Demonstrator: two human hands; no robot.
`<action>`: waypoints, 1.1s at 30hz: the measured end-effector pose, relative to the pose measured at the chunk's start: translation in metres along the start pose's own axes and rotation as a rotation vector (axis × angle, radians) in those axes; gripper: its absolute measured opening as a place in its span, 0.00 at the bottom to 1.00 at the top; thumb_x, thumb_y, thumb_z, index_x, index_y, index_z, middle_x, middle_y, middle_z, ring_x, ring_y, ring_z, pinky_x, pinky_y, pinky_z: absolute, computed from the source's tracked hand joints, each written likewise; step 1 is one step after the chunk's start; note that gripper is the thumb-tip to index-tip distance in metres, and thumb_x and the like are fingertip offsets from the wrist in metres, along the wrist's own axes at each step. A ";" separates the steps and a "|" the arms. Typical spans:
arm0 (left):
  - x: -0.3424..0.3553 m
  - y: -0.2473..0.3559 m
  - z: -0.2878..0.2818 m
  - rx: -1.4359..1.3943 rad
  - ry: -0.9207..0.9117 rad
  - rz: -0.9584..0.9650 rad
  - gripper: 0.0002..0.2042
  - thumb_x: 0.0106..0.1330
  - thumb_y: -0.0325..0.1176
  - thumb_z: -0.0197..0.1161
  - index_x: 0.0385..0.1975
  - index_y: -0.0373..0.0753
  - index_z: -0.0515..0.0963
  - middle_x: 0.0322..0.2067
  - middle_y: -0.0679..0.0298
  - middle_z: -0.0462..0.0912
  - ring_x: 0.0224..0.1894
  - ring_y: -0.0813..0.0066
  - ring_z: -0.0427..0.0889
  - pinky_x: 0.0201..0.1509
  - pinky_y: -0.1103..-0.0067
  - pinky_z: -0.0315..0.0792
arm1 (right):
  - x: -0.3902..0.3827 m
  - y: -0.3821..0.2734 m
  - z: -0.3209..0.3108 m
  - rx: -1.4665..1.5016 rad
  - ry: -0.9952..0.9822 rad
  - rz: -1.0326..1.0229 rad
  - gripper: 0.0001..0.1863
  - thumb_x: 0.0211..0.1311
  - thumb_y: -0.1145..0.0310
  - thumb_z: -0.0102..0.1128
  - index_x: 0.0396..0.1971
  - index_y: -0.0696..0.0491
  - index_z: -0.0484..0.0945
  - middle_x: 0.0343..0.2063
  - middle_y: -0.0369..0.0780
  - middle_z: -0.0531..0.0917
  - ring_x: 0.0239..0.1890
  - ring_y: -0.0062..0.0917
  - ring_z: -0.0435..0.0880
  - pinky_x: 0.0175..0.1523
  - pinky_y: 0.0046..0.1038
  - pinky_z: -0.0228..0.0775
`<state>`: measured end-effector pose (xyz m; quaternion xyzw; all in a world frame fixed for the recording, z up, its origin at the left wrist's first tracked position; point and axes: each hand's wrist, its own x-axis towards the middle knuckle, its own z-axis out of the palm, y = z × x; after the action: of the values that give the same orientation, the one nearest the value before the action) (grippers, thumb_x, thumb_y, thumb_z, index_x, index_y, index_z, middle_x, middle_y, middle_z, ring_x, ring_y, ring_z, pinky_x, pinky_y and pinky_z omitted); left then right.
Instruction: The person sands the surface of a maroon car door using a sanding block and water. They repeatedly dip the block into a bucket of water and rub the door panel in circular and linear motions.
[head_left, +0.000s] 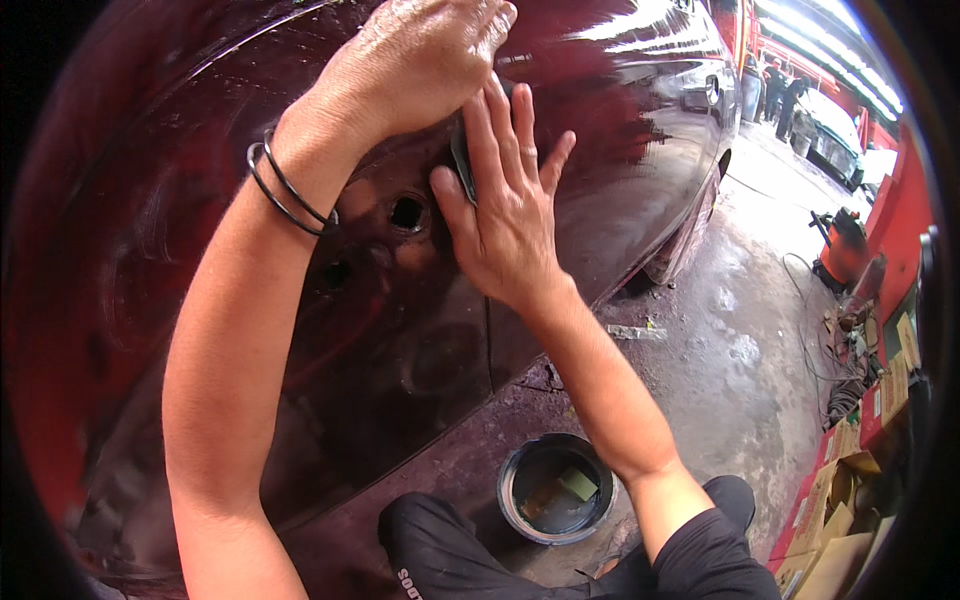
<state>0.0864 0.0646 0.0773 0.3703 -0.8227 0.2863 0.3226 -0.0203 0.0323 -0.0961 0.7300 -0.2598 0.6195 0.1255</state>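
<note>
a big dark-red car body (610, 180) fills most of my view, glossy up high and duller below. the concrete floor (710, 330) runs off to the right, a pale car (828, 128) standing far down it. cardboard boxes (838, 560) sit along the right edge. a round bucket (540, 537) of murky liquid stands by the person's legs, a yellowish block (577, 484) in it. the right hand (508, 195) is spread out at the bodywork; the left hand (425, 60) is curled above its fingertips, and whether it grips anything i cannot tell. a dark flat pad (460, 160) shows beside the right index finger, near a round hole (407, 212). thin black bands (283, 190) ring the left wrist
</note>
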 end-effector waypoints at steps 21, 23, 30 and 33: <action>0.001 0.001 0.019 0.151 0.083 0.181 0.18 0.82 0.36 0.55 0.67 0.45 0.77 0.62 0.51 0.83 0.67 0.49 0.79 0.72 0.61 0.72 | 0.007 0.105 -0.001 -0.194 0.185 0.268 0.33 0.84 0.52 0.45 0.81 0.49 0.60 0.83 0.40 0.59 0.85 0.45 0.51 0.77 0.77 0.29; -0.002 -0.004 0.016 0.138 0.056 0.174 0.18 0.82 0.36 0.55 0.67 0.44 0.77 0.63 0.51 0.83 0.67 0.49 0.79 0.72 0.61 0.72 | -0.012 0.011 0.011 0.097 0.158 0.136 0.35 0.78 0.52 0.55 0.79 0.48 0.64 0.82 0.40 0.61 0.85 0.44 0.52 0.78 0.75 0.21; 0.003 0.006 0.015 0.142 0.072 0.160 0.17 0.82 0.36 0.55 0.66 0.43 0.78 0.63 0.51 0.83 0.68 0.50 0.79 0.72 0.62 0.72 | 0.007 0.115 -0.023 -0.071 0.122 0.326 0.30 0.84 0.55 0.44 0.81 0.44 0.61 0.82 0.37 0.61 0.85 0.37 0.52 0.80 0.72 0.21; 0.003 0.010 0.021 0.137 0.067 0.143 0.17 0.82 0.36 0.55 0.66 0.43 0.78 0.63 0.51 0.83 0.68 0.51 0.79 0.73 0.62 0.72 | 0.012 0.099 -0.009 -0.017 0.223 0.421 0.31 0.85 0.54 0.43 0.81 0.48 0.61 0.82 0.40 0.61 0.84 0.47 0.52 0.77 0.76 0.28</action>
<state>0.0703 0.0534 0.0640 0.3219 -0.8143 0.3765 0.3027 -0.0798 -0.0479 -0.0962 0.5856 -0.3961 0.7067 0.0276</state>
